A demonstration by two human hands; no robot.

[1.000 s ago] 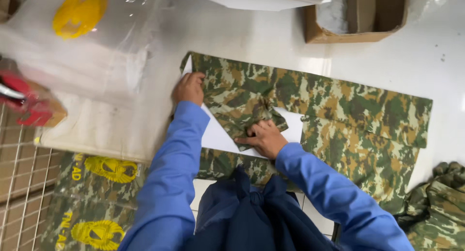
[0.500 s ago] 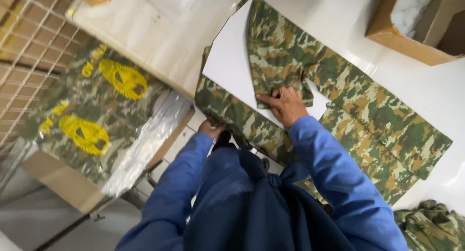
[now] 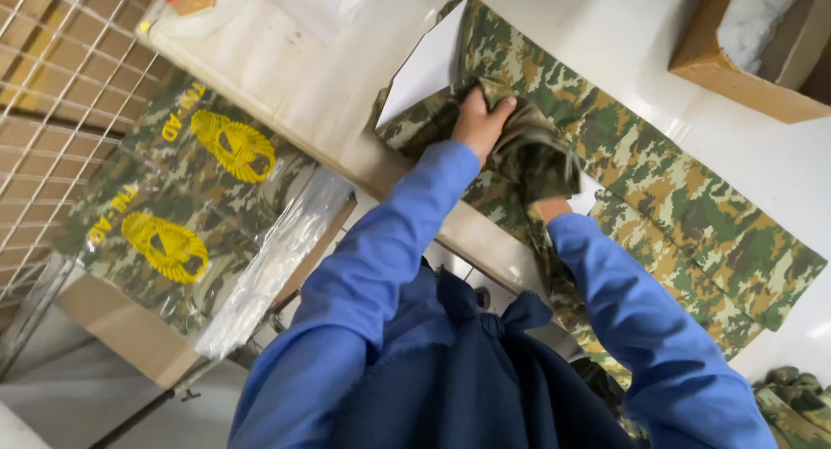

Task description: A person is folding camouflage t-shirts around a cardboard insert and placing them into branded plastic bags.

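The camouflage cloth (image 3: 658,180) lies spread on the white worktop (image 3: 286,77), with a white card (image 3: 428,64) tucked inside its far left end. It looks like the folding step. The left hand (image 3: 480,120) has its fingers (image 3: 505,105) closed tight on a bunched fold, pulling it over the card. The right hand (image 3: 547,208) is hidden under the cloth, so I cannot tell how its fingers are. Next, the fold needs laying flat and smooth.

I count one card, one brown box (image 3: 736,68), two bagged packs (image 3: 234,146) and one more cloth pile (image 3: 792,397).
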